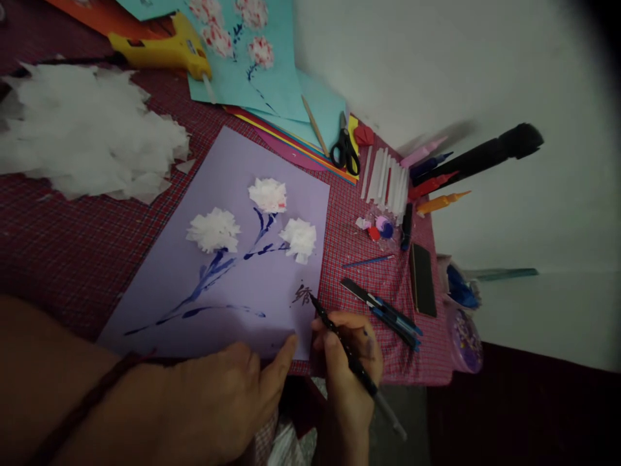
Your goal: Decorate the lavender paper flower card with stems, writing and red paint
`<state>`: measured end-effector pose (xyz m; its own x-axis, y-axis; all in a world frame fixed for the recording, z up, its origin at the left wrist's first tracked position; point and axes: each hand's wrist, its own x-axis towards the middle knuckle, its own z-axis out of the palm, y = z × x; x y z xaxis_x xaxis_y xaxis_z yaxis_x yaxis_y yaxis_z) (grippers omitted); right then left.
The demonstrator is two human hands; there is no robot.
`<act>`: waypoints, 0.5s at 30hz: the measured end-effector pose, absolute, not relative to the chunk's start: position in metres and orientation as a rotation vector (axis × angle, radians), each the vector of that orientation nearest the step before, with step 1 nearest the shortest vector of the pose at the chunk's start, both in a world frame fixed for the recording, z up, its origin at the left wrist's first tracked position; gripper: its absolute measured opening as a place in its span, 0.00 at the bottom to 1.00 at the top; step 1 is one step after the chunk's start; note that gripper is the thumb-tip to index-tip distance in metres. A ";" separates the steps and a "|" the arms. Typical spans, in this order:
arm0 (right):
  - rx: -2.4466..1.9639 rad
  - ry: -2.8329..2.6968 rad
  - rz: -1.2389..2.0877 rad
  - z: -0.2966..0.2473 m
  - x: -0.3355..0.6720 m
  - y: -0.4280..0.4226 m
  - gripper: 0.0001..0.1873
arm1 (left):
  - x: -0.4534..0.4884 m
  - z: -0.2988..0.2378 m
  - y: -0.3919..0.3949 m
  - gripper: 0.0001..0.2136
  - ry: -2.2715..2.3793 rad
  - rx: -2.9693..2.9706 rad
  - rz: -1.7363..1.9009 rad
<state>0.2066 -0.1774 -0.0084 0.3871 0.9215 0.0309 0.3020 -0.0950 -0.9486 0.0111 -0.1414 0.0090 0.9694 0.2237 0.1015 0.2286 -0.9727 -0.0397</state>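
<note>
Nearest the camera came the left forearm (43, 349), a dark cord (90, 401) around its wrist. Beyond it the left hand (228, 391) lay over the near edge of a purple sheet (274, 281), gripping nothing, its index finger stretched out along the paper and the other fingers curled. The right hand (347, 391) grasped a black pen (358, 369) between thumb and fingers; the tip met the sheet, or nearly so, at some black writing (301, 294) near the sheet's right edge. The sheet lay flat on a checked cloth (92, 246) in front of both hands, and bore blue stems (198, 291) and three white flowers (213, 231).

To the left of the sheet sat a heap of white paper bits (92, 133). Past the far edge lay a yellow glue gun (162, 52) on a teal sheet (284, 90) with pink-and-white flowers (262, 52), then scissors (344, 152) beside a pencil (315, 126). On the right were white sticks (388, 181), a thin brush (369, 261), a cutter (383, 314) and a phone (424, 279).
</note>
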 end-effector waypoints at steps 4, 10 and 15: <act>-1.619 -1.179 0.537 -0.015 0.205 -0.182 0.03 | 0.011 0.011 -0.140 0.15 -0.344 -3.091 -0.124; -1.595 -1.266 0.497 -0.016 0.201 -0.182 0.04 | 0.012 0.016 -0.135 0.20 -0.269 -3.126 -0.024; -1.621 -1.265 0.569 -0.019 0.202 -0.185 0.04 | 0.013 0.015 -0.137 0.22 -0.463 -3.205 -0.107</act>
